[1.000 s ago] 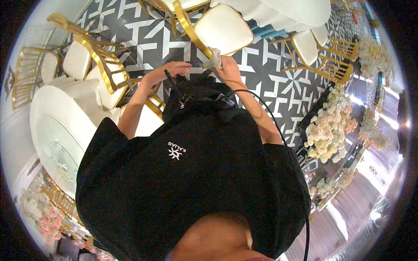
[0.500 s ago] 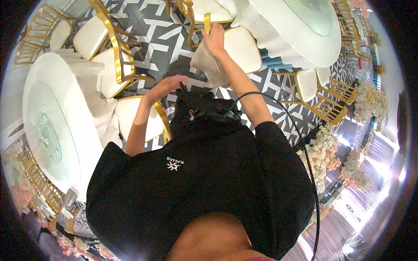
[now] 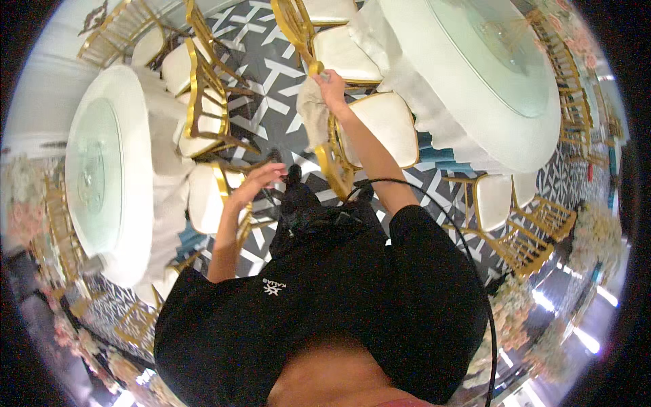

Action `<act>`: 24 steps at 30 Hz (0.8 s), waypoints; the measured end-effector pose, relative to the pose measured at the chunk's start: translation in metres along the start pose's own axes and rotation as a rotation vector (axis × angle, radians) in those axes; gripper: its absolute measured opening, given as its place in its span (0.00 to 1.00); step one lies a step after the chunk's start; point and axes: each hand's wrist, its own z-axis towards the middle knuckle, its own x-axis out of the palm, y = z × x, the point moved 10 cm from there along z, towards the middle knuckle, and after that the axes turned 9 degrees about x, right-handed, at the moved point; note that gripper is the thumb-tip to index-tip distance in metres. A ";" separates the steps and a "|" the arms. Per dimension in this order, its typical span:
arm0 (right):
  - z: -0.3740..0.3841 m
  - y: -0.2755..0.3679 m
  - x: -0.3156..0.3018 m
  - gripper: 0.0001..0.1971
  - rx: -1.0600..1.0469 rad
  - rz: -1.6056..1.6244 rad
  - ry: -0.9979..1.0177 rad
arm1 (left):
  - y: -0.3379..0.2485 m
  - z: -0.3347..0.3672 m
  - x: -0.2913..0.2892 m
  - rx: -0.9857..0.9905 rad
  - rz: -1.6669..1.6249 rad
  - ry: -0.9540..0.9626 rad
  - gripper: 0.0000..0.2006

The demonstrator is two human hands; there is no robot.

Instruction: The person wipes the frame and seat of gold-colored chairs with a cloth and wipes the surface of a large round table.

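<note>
My right hand (image 3: 330,90) is stretched out ahead, its fingers closed on a beige cloth (image 3: 312,117) that hangs down. It is at the end of the top rail of a gold chair (image 3: 315,68) with a white seat; whether the fingers also grip the rail, I cannot tell. Below the cloth is the curved gold back (image 3: 332,171) of a nearer chair, whose white seat (image 3: 386,127) lies under my right forearm. My left hand (image 3: 261,180) is held in the air, empty, with fingers loosely extended, near a gold chair on the left (image 3: 211,197).
Round tables with white cloths and glass turntables stand on the left (image 3: 139,203) and right (image 3: 447,102). More gold chairs (image 3: 522,230) surround them. A black cable (image 3: 468,261) runs past my right side. Pale flower arrangements (image 3: 512,315) stand at the right. The floor (image 3: 271,85) is patterned black and white.
The view has shifted, so tables and chairs sit lower in it. My right hand, with the cloth, is closer to me. The nearer chair's gold back has come into sight.
</note>
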 end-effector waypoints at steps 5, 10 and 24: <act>-0.109 -0.060 0.000 0.20 0.550 0.601 0.808 | 0.029 -0.018 0.013 -0.114 -0.038 -0.224 0.25; -0.129 -0.098 -0.152 0.23 -0.100 0.423 0.611 | -0.016 0.011 0.044 -0.073 0.018 -0.255 0.25; -0.089 -0.009 -0.412 0.27 0.438 0.428 0.225 | -0.021 0.149 -0.008 0.285 0.524 -0.709 0.40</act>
